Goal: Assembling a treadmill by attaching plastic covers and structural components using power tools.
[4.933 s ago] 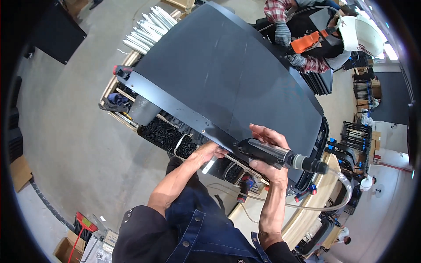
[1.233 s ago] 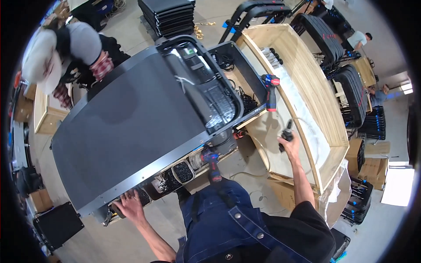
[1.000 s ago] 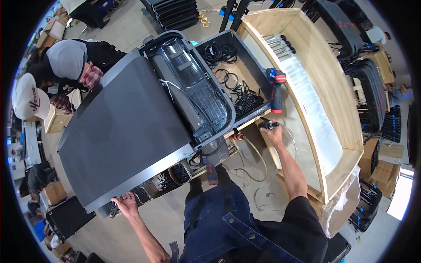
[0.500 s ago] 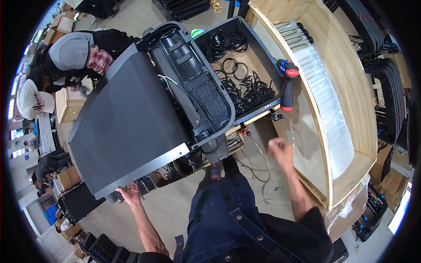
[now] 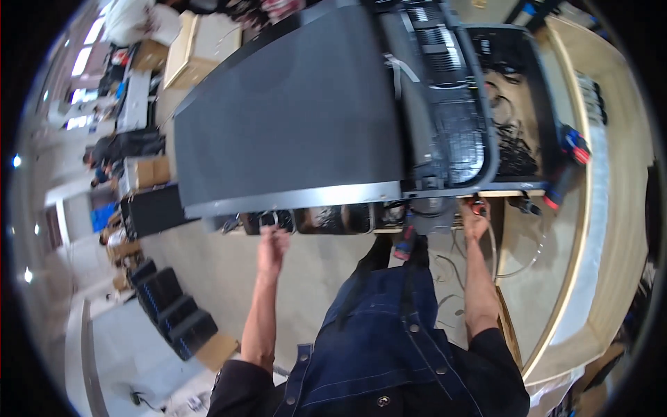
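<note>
A treadmill-like machine lies in front of me, its wide dark belt (image 5: 292,118) edged by a silver rail (image 5: 299,200), with an open black plastic housing (image 5: 455,132) at its right end. My left hand (image 5: 273,243) is just below the rail, beside the black parts bins (image 5: 333,219); motion smears its fingers. A small silvery loop shows at its fingertips, and I cannot tell whether it is held. Under the bench's front edge, my right hand (image 5: 475,221) closes round an orange-and-black hose-end tool (image 5: 479,206), whose clear hose (image 5: 494,250) hangs down.
Right of the housing, a black tray (image 5: 517,132) holds black rings and strips. A blue-and-red cordless driver (image 5: 573,156) sits by it, another power tool (image 5: 406,240) hangs before my legs. A curved wooden bin (image 5: 622,229) borders the right; stacked black parts (image 5: 174,309) stand lower left.
My view has shifted left. My left hand has left the rail's left corner for the bins; my right hand has moved from mid-air to the orange-and-black tool.
</note>
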### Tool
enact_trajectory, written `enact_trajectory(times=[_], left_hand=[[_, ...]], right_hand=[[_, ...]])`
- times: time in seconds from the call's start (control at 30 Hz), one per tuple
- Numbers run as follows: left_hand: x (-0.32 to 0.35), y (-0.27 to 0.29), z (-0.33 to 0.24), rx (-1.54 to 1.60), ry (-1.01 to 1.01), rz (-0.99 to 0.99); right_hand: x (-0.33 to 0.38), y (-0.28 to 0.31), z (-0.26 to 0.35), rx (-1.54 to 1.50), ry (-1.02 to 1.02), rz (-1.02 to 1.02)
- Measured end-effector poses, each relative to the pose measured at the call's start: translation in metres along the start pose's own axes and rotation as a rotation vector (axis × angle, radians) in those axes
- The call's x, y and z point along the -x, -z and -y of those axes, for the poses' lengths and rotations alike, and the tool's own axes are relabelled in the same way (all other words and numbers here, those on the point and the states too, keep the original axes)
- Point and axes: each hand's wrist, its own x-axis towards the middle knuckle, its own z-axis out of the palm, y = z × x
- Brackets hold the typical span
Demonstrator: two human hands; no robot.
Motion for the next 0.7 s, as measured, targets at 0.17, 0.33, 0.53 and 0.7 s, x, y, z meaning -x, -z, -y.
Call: enact_trajectory(times=[0.17,0.33,0.53,0.7], left_hand=[[-0.014,-0.024,0.07,-0.521,0.148,0.032],[-0.097,-0.019,0.152,-1.358,-0.388,-0.038],[-0.139,-0.046,0.176,-1.281,-0.388,-0.435],[-0.087,-0.095,0.167,-1.143,-0.313,-0.162]], right_hand=[[0.028,-0.026,-0.034,1.48,0.617,-0.144],[0.129,-0.087,-0.038,1.677,0.589,-0.114],[0.292,-0.124,0.006,1.381,0.634,-0.211],[0.339,-0.158,-0.046,0.618,0.488,-0.048]])
